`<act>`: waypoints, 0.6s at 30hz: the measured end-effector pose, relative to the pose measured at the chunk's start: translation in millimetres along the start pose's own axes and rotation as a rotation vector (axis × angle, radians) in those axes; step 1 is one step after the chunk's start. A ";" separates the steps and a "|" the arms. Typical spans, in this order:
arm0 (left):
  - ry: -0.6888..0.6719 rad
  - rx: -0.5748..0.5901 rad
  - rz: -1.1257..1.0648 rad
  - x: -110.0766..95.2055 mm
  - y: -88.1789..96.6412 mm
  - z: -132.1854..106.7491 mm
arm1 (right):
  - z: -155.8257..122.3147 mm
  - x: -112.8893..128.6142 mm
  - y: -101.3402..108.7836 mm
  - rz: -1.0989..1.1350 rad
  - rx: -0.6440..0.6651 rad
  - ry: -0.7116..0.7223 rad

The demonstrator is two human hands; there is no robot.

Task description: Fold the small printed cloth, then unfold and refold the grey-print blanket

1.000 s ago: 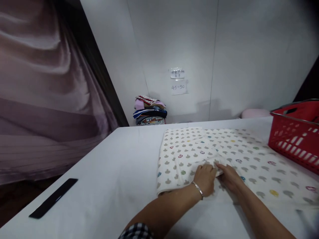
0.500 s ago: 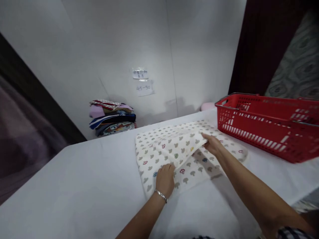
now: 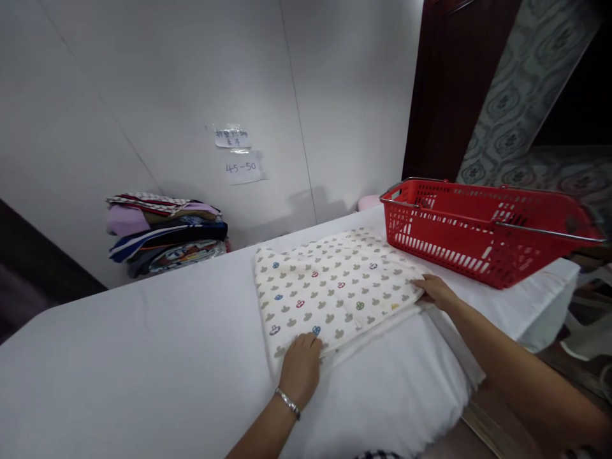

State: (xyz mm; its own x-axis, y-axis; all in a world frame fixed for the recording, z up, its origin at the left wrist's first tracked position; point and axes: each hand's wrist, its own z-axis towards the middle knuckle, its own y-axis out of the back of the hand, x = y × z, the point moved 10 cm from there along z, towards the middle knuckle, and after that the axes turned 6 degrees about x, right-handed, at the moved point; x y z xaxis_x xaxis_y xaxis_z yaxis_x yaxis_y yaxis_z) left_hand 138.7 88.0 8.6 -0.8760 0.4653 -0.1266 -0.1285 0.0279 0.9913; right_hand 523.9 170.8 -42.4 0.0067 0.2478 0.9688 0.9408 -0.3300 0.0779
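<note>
A cream cloth printed with small mushrooms (image 3: 329, 280) lies folded over on the white-covered table. Its near edge is pinched by my left hand (image 3: 301, 366), which wears a silver bracelet. At the cloth's near right corner, my right hand (image 3: 434, 290) grips the edge between thumb and fingers. The upper layer rests nearly flat, with a strip of the lower layer showing along the near side.
A red plastic basket (image 3: 444, 236) with metal handles stands at the right, close behind the cloth. Several folded garments (image 3: 167, 233) are stacked at the back left by the wall. Paper notes (image 3: 243, 167) are taped above. The white tablecloth (image 3: 167, 357) covers the table.
My right hand has moved right and down, bringing the lifted upper layer down over the lower one. My left hand keeps its hold. The view has turned to the right.
</note>
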 end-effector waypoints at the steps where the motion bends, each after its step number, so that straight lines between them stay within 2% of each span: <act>1: -0.001 0.009 0.003 -0.6 1.4 0.9 | 2.6 6.1 -1.7 -0.012 0.006 -0.003; 4: -0.028 -0.021 -0.011 -8.5 13.2 2.9 | 12.8 35.9 4.5 0.007 0.002 0.051; 6: -0.065 -0.077 -0.023 -17.2 23.1 3.0 | 17.2 58.5 20.8 0.007 -0.045 0.145; 8: -0.094 -0.096 -0.022 -24.0 25.3 2.6 | 17.4 65.7 39.2 -0.058 -0.096 0.169; 11: -0.097 -0.038 -0.009 -24.2 12.3 1.2 | 10.8 43.7 55.8 -0.188 -0.101 0.063; 14: -0.094 -0.012 -0.010 -18.4 1.4 -2.7 | -0.1 18.5 61.1 -0.281 -0.071 -0.001; 16: -0.102 -0.026 -0.016 -15.3 1.0 -5.5 | -3.5 11.8 60.4 -0.338 -0.043 -0.009; 18: -0.113 -0.043 -0.016 -13.6 3.1 -7.5 | -1.6 15.2 57.4 -0.384 -0.017 0.007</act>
State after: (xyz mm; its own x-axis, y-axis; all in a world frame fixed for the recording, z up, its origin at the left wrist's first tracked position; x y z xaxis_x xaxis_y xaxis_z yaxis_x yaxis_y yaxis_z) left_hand 146.8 75.1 13.1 -0.8162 0.5617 -0.1351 -0.1638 -0.0007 0.9865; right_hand 577.4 154.2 -22.8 -0.3480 0.3499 0.8697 0.8683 -0.2295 0.4398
